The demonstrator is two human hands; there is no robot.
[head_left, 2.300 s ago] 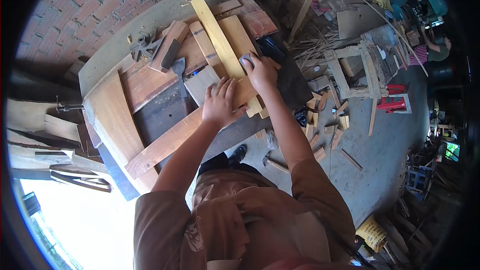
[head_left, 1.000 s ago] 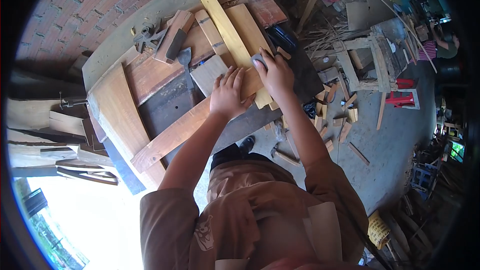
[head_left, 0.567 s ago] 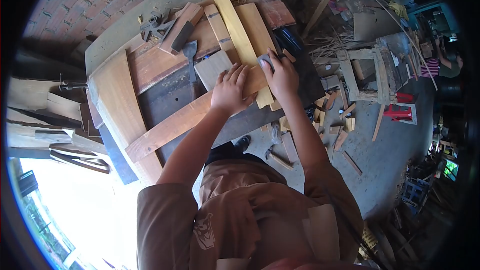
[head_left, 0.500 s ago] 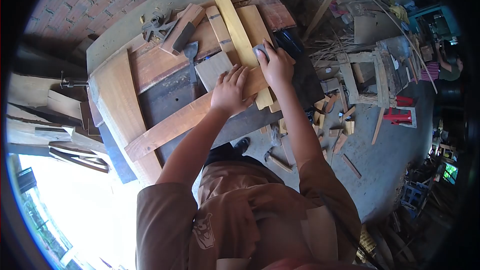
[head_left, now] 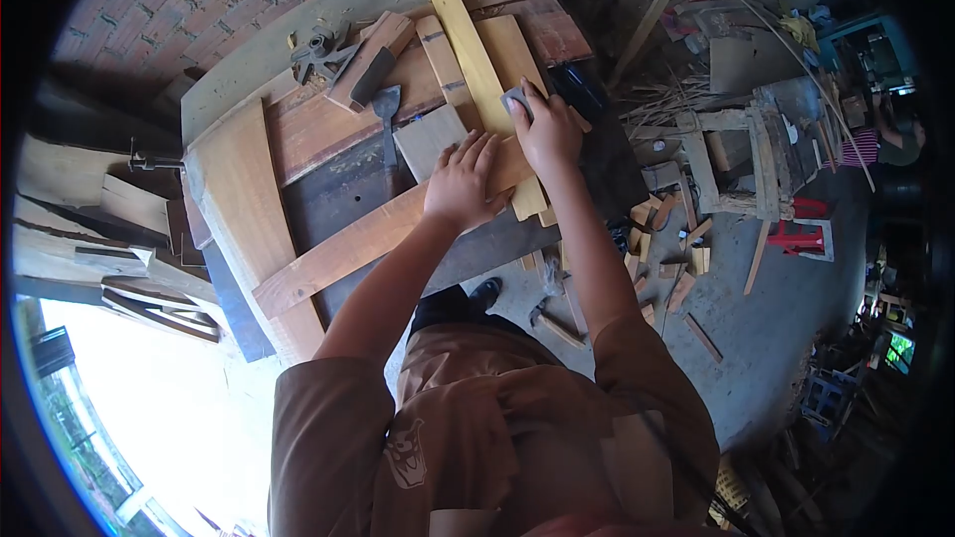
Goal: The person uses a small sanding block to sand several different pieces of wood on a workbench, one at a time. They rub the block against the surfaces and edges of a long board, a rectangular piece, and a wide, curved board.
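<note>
A long, slightly curved wooden board point(head_left: 343, 247) lies slantwise across the workbench, over other pieces of wood. My left hand point(head_left: 460, 182) rests on top of this board with its fingers stretched out, the thumb towards the near edge. My right hand point(head_left: 550, 134) is closed around a grey piece of sandpaper point(head_left: 514, 99), at the board's far right end. Part of the sandpaper is hidden under the fingers. Beneath that end runs a long yellow wooden strip point(head_left: 465, 40). A greyish wooden block point(head_left: 430, 142) sits just beyond my left hand.
A flat-bladed scraper point(head_left: 388, 124), a dark block point(head_left: 372, 78) and a metal tool point(head_left: 318, 55) lie on the workbench point(head_left: 224, 87). Offcuts point(head_left: 681, 288) and a hammer point(head_left: 559, 328) are on the floor. Further right are a wooden frame point(head_left: 761, 159), a red stool point(head_left: 801, 237) and another person point(head_left: 890, 144).
The whole view has shifted slightly, so the bench sits a little further right and lower. Both hands keep nearly the same places on the board.
</note>
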